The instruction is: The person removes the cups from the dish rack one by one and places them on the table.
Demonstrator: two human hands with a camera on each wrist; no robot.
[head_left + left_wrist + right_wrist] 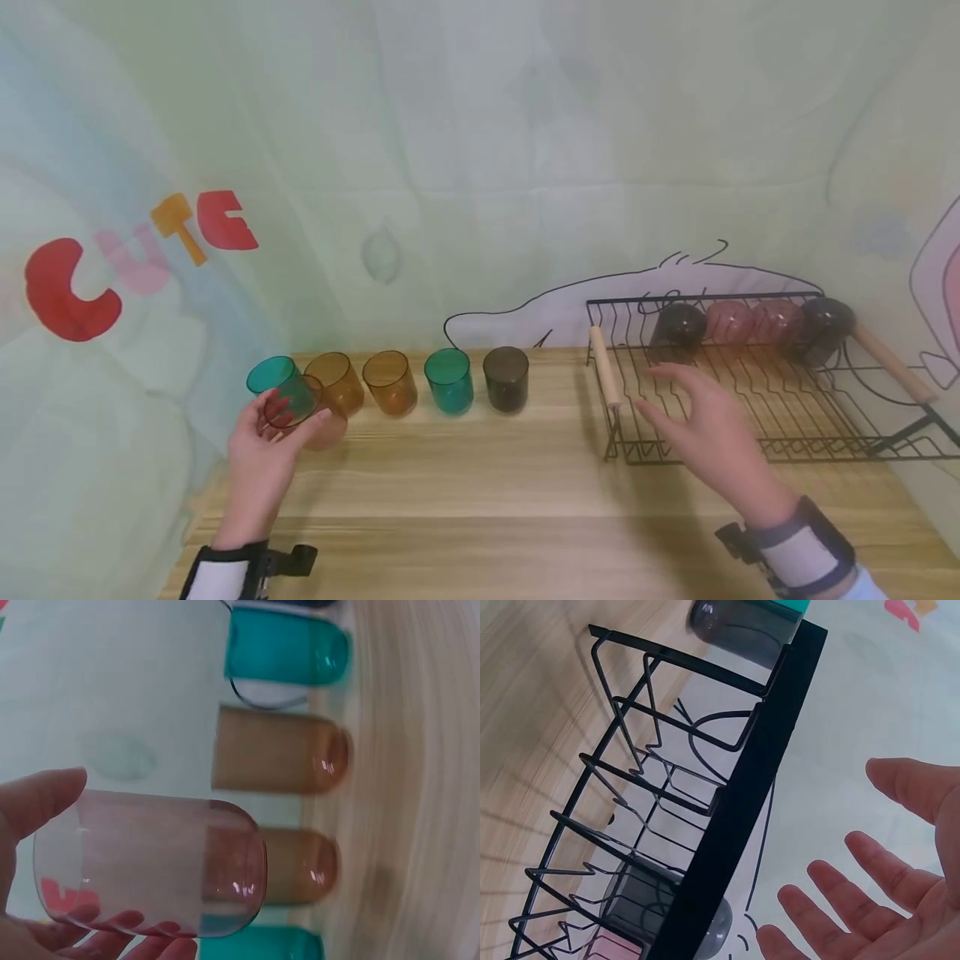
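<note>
My left hand (261, 457) grips a clear pink glass (142, 855), thumb on one side and fingers on the other. In the head view this glass is raised at the left, overlapping a teal glass (270, 372) and an amber glass (337, 387) behind it. Further right in that row stand a second amber glass (392, 387), another teal glass (449, 385) and a dark grey glass (507, 383). Holding nothing, my right hand (716, 442) hovers over the left part of a black wire dish rack (735, 454), with thumb and fingers spread apart.
At the rack's back, a dark glass (681, 325), two pink glasses (729, 323) and another dark glass (827, 325) rest upside down. The rack has wooden handles (604, 367) on both ends. A printed cloth (480, 167) hangs behind the wooden table (480, 517).
</note>
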